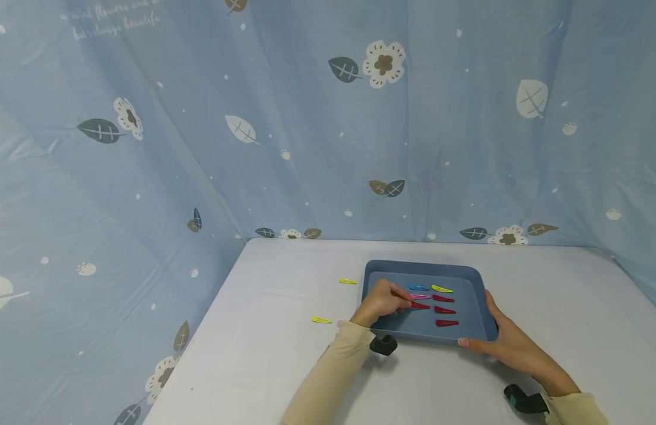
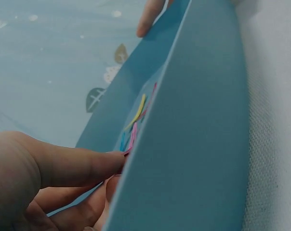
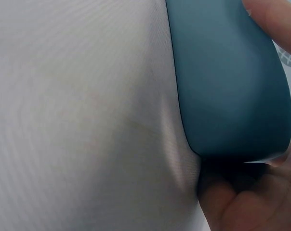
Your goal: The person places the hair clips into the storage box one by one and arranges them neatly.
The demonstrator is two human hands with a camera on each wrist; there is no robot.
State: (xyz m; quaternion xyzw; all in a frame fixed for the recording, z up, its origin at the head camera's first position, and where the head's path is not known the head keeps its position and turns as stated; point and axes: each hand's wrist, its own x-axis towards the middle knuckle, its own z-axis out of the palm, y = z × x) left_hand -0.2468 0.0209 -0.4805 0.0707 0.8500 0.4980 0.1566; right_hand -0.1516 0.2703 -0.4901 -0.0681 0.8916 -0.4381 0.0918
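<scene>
In the head view my left hand [image 1: 383, 300] reaches over the left part of a blue-grey tray [image 1: 428, 337]. Its thumb and index finger pinch a red snap hair clip [image 1: 420, 305] just below a pink clip [image 1: 420, 296] and a blue clip [image 1: 418, 287]. To the right, a yellow clip [image 1: 441, 288] tops a column of several red clips [image 1: 444, 310]. My right hand [image 1: 505, 342] grips the tray's front right corner, thumb along the front wall and fingers on the right side. In the left wrist view, the tray's wall [image 2: 203, 120] hides most of the clips.
Two loose yellow clips, one farther back [image 1: 348, 281] and one nearer [image 1: 321, 320], lie on the white table [image 1: 264, 354] left of the tray. A blue patterned curtain [image 1: 306, 147] hangs behind and to the left. Dark wrist camera mounts [image 1: 383, 345] sit at both wrists.
</scene>
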